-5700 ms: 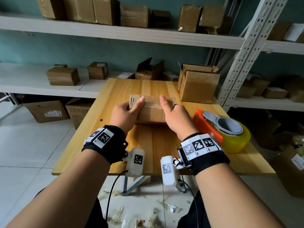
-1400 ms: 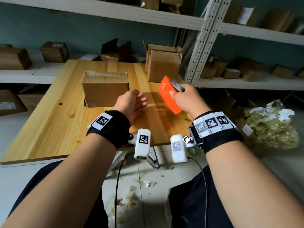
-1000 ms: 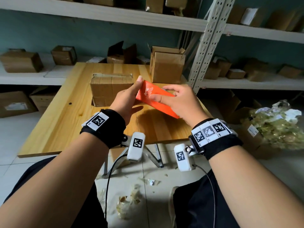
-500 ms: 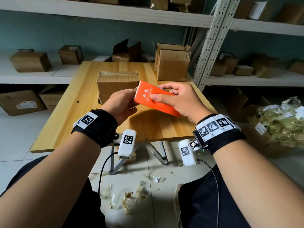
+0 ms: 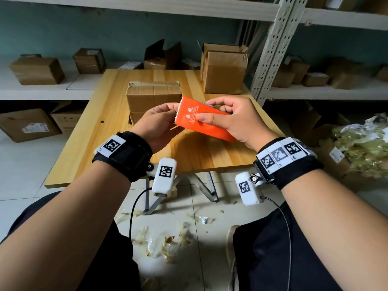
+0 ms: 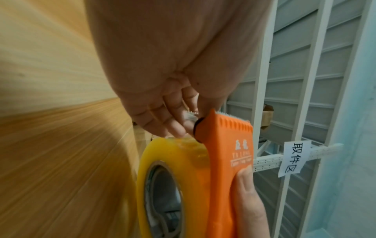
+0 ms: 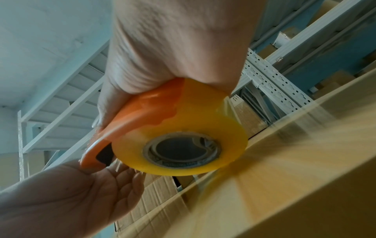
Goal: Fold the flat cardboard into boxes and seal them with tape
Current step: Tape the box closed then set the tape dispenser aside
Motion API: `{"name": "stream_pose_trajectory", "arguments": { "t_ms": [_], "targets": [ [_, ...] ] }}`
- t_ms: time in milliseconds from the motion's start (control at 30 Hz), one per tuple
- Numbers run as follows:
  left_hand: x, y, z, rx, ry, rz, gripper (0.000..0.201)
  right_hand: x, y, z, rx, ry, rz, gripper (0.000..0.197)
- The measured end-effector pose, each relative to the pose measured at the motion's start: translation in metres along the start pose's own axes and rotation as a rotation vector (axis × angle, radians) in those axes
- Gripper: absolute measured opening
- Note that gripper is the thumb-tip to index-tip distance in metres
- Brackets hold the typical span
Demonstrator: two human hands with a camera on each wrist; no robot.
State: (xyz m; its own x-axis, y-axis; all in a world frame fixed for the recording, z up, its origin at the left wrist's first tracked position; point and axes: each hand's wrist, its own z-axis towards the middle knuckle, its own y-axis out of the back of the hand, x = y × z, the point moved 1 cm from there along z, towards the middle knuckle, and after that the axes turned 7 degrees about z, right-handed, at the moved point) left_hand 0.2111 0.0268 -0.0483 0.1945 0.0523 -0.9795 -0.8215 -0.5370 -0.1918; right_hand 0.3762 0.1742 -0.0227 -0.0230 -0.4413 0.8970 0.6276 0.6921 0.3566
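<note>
We are gripping the orange tape dispenser with our right hand, thumb lying flat on its printed face and fingers curling over its far edge, so this hand is closing firmly around the tool. Our left hand is meeting the dispenser at its serrated end, with fingertips curling in against the cutter and touching the roll; whether they are pinching a loose tape end we cannot tell. The roll of yellowish tape is sitting inside the dispenser, under our right palm, its grey core facing the right wrist camera.

We are holding the dispenser in the air above the near half of the wooden table. Just beyond the dispenser, towards the middle of the table, the folded cardboard box is resting with its flaps closed. Further back and to the right of the dispenser, an open-topped carton is standing at the table's far right corner, beside a white perforated rack post.

Behind the table, more small boxes are lying on the white shelves. Below the dispenser, on the tiled floor between our knees, crumpled tape scraps are lying scattered. To the right of the dispenser, off the table, a heap of crumpled clear wrapping is resting on a carton
</note>
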Motion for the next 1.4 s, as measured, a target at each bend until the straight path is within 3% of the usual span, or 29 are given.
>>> {"name": "stream_pose_trajectory", "arguments": {
  "t_ms": [233,633,833,933,1167,1300,1400],
  "targets": [
    [0.005,0.004,-0.001,-0.171,-0.131,-0.002,0.016,-0.002,-0.001,0.003,0.05,-0.017,-0.035,0.052],
    [-0.006,0.03,-0.021,-0.242,-0.136,0.147,0.019,-0.002,0.009,0.001,0.132,-0.015,-0.093,0.061],
    [-0.012,0.051,-0.022,-0.311,-0.157,0.113,0.017,-0.002,0.017,-0.002,0.114,-0.024,-0.076,0.055],
    [-0.022,0.066,-0.029,-0.266,-0.126,0.112,0.016,-0.005,0.03,-0.006,0.079,-0.036,-0.076,0.054],
    [-0.029,0.058,-0.042,-0.301,-0.15,0.149,0.013,-0.006,0.038,-0.012,0.04,-0.08,-0.167,0.071],
    [-0.029,0.054,-0.042,-0.325,-0.142,0.144,0.007,-0.002,0.036,-0.014,0.073,-0.125,-0.24,0.058],
    [-0.024,0.056,-0.038,-0.364,-0.122,0.141,0.016,0.001,0.031,-0.016,0.092,-0.142,-0.317,0.062]
  ]
}}
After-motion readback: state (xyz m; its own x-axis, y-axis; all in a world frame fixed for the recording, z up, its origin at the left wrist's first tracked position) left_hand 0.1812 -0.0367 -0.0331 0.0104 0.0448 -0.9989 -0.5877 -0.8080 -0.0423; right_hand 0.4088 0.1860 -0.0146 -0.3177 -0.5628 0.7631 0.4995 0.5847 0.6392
